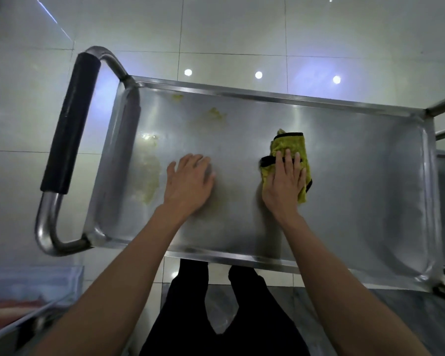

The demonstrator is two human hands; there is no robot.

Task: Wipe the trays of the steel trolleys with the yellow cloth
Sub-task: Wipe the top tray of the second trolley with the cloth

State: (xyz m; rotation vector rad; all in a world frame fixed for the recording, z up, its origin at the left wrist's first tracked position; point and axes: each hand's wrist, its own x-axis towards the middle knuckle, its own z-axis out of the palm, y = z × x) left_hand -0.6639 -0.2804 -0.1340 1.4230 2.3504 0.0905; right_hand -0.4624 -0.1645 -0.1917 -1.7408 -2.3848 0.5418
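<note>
Two hands lie flat on the top tray of a steel trolley, seen from above. The right hand presses the yellow cloth against the tray floor just right of its middle, fingers straight and spread over the fabric, pointing toward 12 o'clock; the cloth is bunched, with its black edging showing at the far end and at both sides of the hand. The left hand rests bare on the steel near the centre, fingers straight and apart, holding nothing. The hands are well apart from each other.

Yellowish smears sit toward 9 o'clock from the left hand, near the tray end by the black-sleeved handle, and smaller patches lie toward 11 o'clock close to the far rim. The cloth is on the cleaner-looking stretch, so the soiled end appears not yet wiped.

Several things could go wrong from here. A flat palm on a bunched cloth may slip over it, leaving the cloth behind mid-stroke. Sweeping leftward may drag residue across the tray or onto the bare left hand rather than lifting it. Leaning on the tray with both hands could roll the trolley away over the glossy tiled floor, if its wheels are free; they are out of view.
</note>
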